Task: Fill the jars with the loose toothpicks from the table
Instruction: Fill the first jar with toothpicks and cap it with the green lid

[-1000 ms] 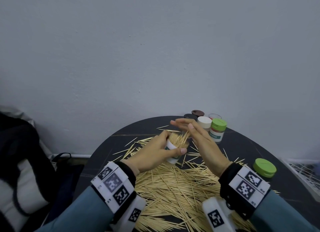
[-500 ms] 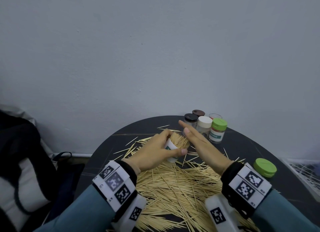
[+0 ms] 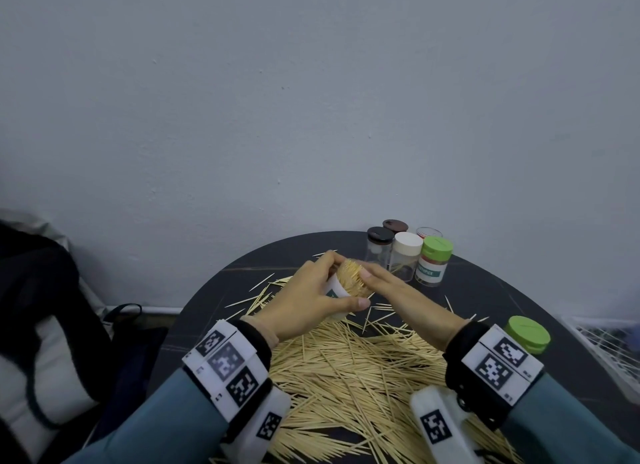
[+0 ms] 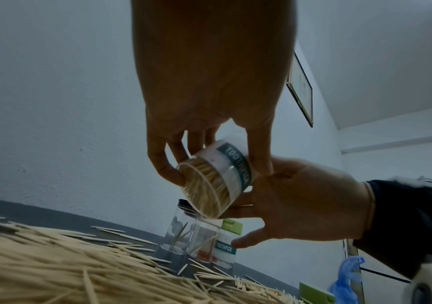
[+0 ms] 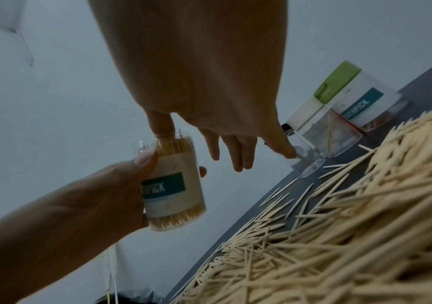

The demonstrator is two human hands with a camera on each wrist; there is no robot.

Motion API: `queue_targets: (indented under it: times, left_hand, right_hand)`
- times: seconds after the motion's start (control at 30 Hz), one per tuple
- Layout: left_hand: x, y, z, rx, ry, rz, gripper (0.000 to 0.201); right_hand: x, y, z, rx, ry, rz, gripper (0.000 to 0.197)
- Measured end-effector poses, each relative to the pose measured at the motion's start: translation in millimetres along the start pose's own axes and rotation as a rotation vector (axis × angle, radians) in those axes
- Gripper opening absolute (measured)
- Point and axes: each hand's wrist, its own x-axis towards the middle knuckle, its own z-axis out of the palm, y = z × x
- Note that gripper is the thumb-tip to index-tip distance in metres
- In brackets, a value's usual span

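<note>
Worktop point(image 3: 485, 290): dark, round, set against a pale wall. Toothpick heap point(image 3: 346, 370): large, loose, spread over the near half of the worktop; strays lie toward the far edge. Left hand point(image 3: 308, 301): raised above the heap, its fingers point(image 4: 158, 162) and thumb curled round the held jar point(image 3: 337, 290). Right hand point(image 3: 405, 297): fingers point(image 5: 238, 152) straight, holding nothing, laid flat against the picks at the jar's mouth; a second ago it stood clear of the mouth with a bundle poking out, so it has now closed in and is likely pressing the ends level. Held jar: clear, labelled TOOTHPICK, tilted, packed full to the mouth, lidless. Judgement: this jar looks ready for capping. Jar group point(image 3: 408, 256): at the far edge, several capped or open, at least two nearly empty, each with a pick or two inside. Green lid point(image 3: 528, 334): beside the right wrist, apparently unused.
</note>
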Motion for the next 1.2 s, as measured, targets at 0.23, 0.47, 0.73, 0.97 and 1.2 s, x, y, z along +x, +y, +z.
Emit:
queue_targets:
  times: [0.23, 0.47, 0.73, 0.97, 1.2]
  left_hand:
    - [0.6, -1.9, 0.3, -0.033, -0.036, 0.01, 0.049]
    - [0.3, -0.6, -0.8, -0.038, -0.014, 0.012, 0.048]
    - [2.8, -5.7, -1.8, 0.016, 0.007, -0.026, 0.055]
    - [2.1, -4.6, -0.6, 0.026, -0.02, -0.04, 0.055]
    - [2.8, -6.7, 0.4, 0.038, -0.033, -0.047, 0.057]
  right_hand:
    - [0.3, -0.6, -0.9, -0.008, 0.012, -0.003, 0.035]
    - [-0.9, 0.6, -10.9, -0.058, -0.022, -0.01, 0.051]
    - [-4.6, 4.3, -51.8, -0.62, -0.167, 0.158, 0.049]
    - [-2.2, 26.0, -69.4, -1.057, -0.224, 0.301, 0.074]
    - [3.7, 33.1, -66.0, -1.177, -0.266, 0.267, 0.071]
